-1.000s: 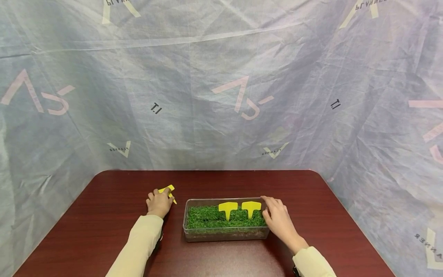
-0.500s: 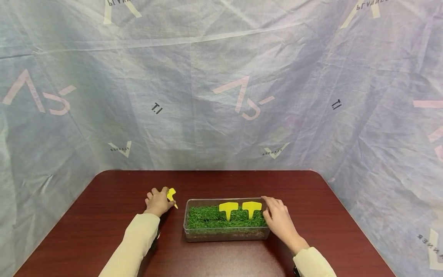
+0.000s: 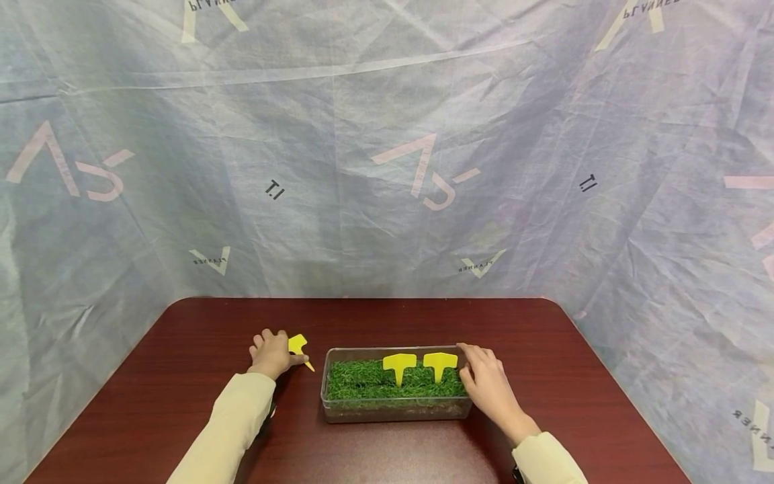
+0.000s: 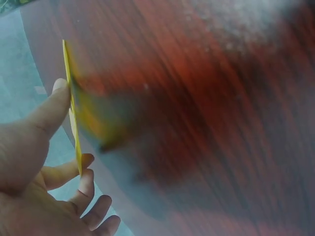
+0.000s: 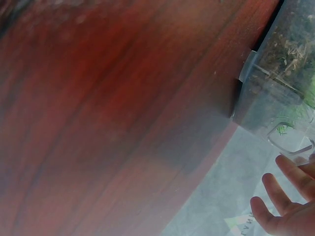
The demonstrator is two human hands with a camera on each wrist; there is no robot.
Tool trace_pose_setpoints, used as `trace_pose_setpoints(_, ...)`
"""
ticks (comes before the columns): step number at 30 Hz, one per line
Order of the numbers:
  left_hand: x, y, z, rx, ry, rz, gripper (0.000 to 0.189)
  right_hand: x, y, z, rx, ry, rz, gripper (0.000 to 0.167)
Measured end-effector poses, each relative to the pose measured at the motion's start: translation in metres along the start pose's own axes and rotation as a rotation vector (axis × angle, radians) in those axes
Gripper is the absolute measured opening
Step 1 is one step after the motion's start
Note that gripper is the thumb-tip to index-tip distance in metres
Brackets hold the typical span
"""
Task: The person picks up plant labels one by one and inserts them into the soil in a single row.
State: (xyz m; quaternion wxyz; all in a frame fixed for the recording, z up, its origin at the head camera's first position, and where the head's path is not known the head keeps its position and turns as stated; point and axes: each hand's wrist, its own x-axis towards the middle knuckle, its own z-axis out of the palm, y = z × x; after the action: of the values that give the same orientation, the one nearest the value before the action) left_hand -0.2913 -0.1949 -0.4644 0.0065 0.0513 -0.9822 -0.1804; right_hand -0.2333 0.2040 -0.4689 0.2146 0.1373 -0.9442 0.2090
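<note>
A yellow T-shaped plant label (image 3: 297,343) is pinched between the thumb and fingers of my left hand (image 3: 273,353), its pointed stem angled down to the right. The left wrist view has the label (image 4: 75,115) edge-on, thumb against one face and fingertips at its lower end. My right hand (image 3: 491,388) rests against the right end of a clear plastic box (image 3: 396,410), fingers mostly extended along its edge. Green artificial grass (image 3: 363,382) fills the box. Two yellow plant labels stand upright in it, a middle one (image 3: 399,363) and a right one (image 3: 440,361).
The box sits on a dark red wood-grain table (image 3: 387,323). A pale printed cloth (image 3: 338,168) hangs behind the table and along both sides. The left hand is to the left of the box, apart from it.
My left hand has shifted slightly left and toward me with the plant label, which has turned so its stem points further down. The right hand and the box stay where they were.
</note>
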Motion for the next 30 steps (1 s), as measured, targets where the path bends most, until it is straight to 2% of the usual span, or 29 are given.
trace_pose_setpoints(10,0.0033,-0.0036,0.0019,-0.019,0.094,0.026,0.053,0.0002,0.0002,0.0004,-0.003,0.002,0.0,0.038)
trace_pose_setpoints(17,-0.0002,-0.0005,0.001,-0.041,0.179,0.057,0.052,0.0005,-0.0007,-0.0003,0.008,-0.008,0.008,0.038)
trace_pose_setpoints(23,-0.0055,0.0012,-0.0003,-0.059,0.268,0.11,0.048,-0.0004,-0.0009,-0.0009,0.013,-0.003,0.002,0.038)
trace_pose_setpoints(30,-0.005,-0.0011,0.0042,-0.056,0.379,0.18,0.04,-0.0008,-0.0008,-0.0007,0.009,-0.002,0.001,0.039)
